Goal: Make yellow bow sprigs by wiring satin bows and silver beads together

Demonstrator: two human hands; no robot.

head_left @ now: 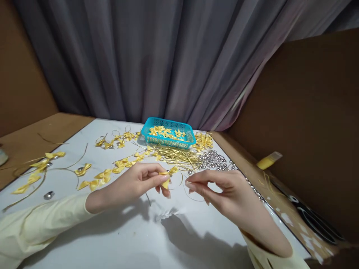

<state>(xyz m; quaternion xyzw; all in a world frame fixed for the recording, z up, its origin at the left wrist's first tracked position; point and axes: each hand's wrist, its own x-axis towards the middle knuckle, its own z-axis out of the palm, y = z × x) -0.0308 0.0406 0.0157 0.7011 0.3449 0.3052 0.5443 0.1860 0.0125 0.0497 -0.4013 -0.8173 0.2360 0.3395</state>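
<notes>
My left hand [150,181] pinches a yellow ribbon bow [171,172] between thumb and fingers above the white board. A gold twist tie [181,178] curves out from beside the bow toward the right. My right hand [209,185] is closed in a pinch just right of the bow, apart from it. At its fingertips shows a thin strand [193,198] that loops down below them; whether it is thread or wire I cannot tell. Behind my hands lie a pile of gold twist ties [178,155] and a heap of silver beads [213,160].
A turquoise basket [168,144] with yellow bows stands at the back, beside a pile of bows [204,141]. More bows [103,175] with beads and ties are spread leftward. Black scissors [314,220] and a yellow-filled tube [269,160] lie right. A grey curtain [134,59] hangs behind.
</notes>
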